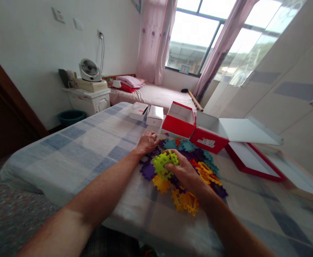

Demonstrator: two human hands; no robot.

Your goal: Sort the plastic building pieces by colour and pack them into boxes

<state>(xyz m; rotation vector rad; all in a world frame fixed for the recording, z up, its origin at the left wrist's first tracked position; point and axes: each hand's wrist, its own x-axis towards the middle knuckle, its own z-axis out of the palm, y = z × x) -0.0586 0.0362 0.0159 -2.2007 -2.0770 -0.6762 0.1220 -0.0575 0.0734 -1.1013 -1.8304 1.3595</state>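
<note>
- Over the left side of the heap (199, 154): green piece (161, 165), pinched narrowly between thumb and fingers of the right hand (184, 170).
- Could slip or twist out of that pinch if squeezed only at a notched edge.
- Perhaps apt to pop apart under hard pressure, if made of several joined parts; cannot tell from this view.
- Liable to catch on the teeth of the yellow piece (161, 185) just below, or of the purple piece (147, 172) to the left, if lowered at a slant.
- Beside the far left edge of the heap: left hand (147, 142), low on the worktop (73, 157), fingers bent; cannot tell whether holding anything. Risk of scattering nearby parts with a careless slide.
- Close past the orange pieces (184, 201): right forearm (212, 205). Possible to drag them toward the near edge with a low pull back.
- Right behind the heap: red box (208, 139), open. Easy to bump with a long reach, likely by crowding parts against its front.
- Under everything, loose-looking cloth (92, 135): might ruck beneath a pressing hand and shift the heap.
</note>
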